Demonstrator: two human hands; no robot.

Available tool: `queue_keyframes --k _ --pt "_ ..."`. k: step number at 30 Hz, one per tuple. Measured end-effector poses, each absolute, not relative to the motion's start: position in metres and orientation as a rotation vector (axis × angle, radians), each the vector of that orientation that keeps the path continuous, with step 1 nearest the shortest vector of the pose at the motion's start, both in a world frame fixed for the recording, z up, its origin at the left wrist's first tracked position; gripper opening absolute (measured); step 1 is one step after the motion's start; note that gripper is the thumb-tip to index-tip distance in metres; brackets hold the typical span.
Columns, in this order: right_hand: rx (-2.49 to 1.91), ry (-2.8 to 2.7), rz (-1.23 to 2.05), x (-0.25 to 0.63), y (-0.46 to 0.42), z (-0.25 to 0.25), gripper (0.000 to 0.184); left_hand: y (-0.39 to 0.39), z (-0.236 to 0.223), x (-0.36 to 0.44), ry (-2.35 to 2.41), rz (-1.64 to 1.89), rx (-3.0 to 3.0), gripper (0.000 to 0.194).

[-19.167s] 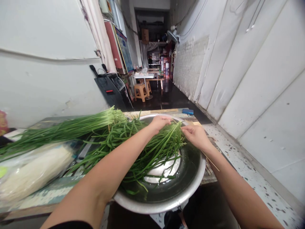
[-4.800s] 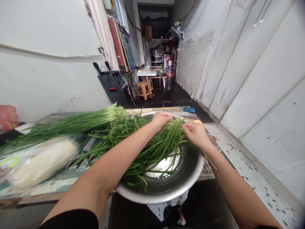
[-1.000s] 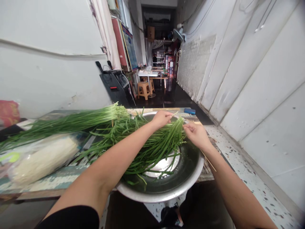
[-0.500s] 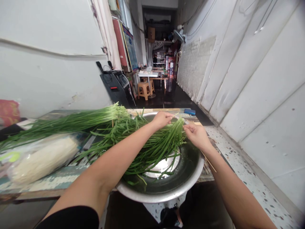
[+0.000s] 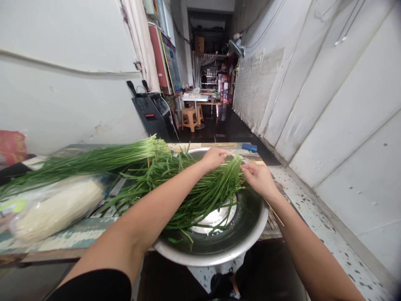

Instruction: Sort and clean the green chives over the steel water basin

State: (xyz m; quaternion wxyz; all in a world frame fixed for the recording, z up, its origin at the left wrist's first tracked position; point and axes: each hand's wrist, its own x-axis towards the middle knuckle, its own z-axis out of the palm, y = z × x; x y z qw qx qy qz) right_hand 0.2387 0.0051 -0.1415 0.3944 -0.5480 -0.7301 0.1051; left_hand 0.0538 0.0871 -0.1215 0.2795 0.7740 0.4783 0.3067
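Note:
A bunch of green garlic chives (image 5: 213,188) lies across a wide steel basin (image 5: 213,261), its pale cut ends gathered at the right. My left hand (image 5: 215,159), closed in a pinch beyond these ends, holds a thin pale stalk-like piece. At the right side of the ends my right hand (image 5: 257,177) is closed too, thumb and forefinger pressed together against the bunch. What those right fingertips grip is too small to make out. Thin wooden sticks (image 5: 275,214) show beside my right wrist, past the basin's rim.
Another bundle of chives (image 5: 103,161) rests on the worn table (image 5: 72,238) at the left, a thin stick at its pale end. Before it lies a clear bag of something whitish (image 5: 59,209). A small blue box (image 5: 249,147) sits at the table's far edge.
Almost nothing differs. The pale piece at my left fingertips has shifted slightly, while both hands and the chives keep nearly the same places.

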Motion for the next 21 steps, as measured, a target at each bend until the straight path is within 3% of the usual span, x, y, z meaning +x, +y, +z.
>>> queue_keyframes --k 21 --pt "-1.402 -1.822 0.308 0.2377 0.0042 -0.1404 0.024 0.0914 -0.1261 0.0522 1.273 0.857 2.04 0.032"
